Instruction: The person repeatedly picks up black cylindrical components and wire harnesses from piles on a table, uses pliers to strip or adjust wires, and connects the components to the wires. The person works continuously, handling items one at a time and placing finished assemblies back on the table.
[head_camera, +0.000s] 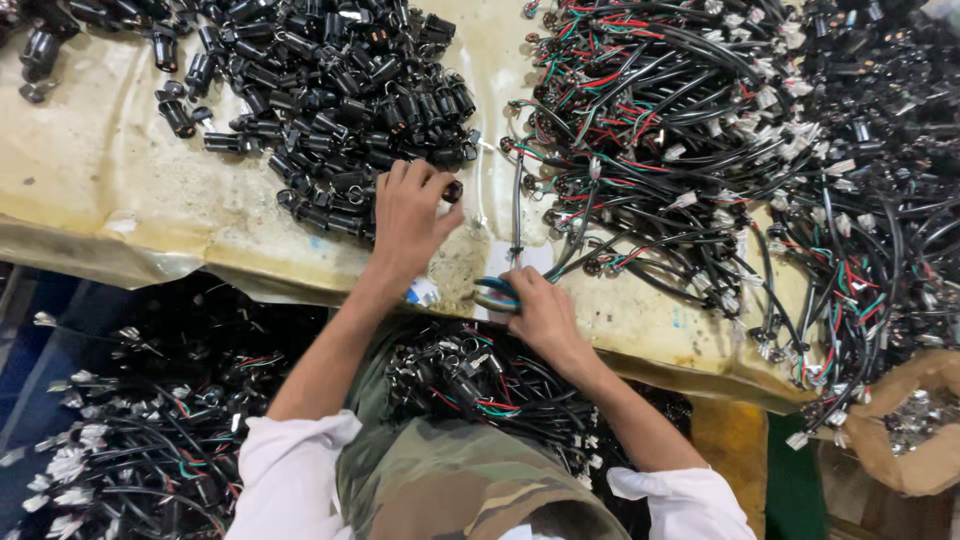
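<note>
Your hands meet near the front edge of the desk (120, 190), which wears a worn yellowish cover. Your left hand (408, 215) reaches out over the near edge of the pile of black sockets (330, 90) and pinches one small black socket (452, 190) between thumb and fingertips; the piece sits at the right fringe of that pile, just above the bare cover. Your right hand (540, 310) lies lower and closer to you, closed around blue-handled pliers (495, 293) whose handles stick out to the left of your fist. A black cable (570, 250) runs from that hand up into the heap of wired harnesses (680, 120), a tangle of black leads with red, green and white strands and small white tags, spreading over the right half of the desk. Whether the pliers grip the cable I cannot tell.

Below the desk on your left, more finished harnesses (130, 440) lie piled. Another bundle (480, 385) rests in your lap, against the camouflage garment (450, 480). At far right, a brown paper bag (915, 420) holds small metal parts.
</note>
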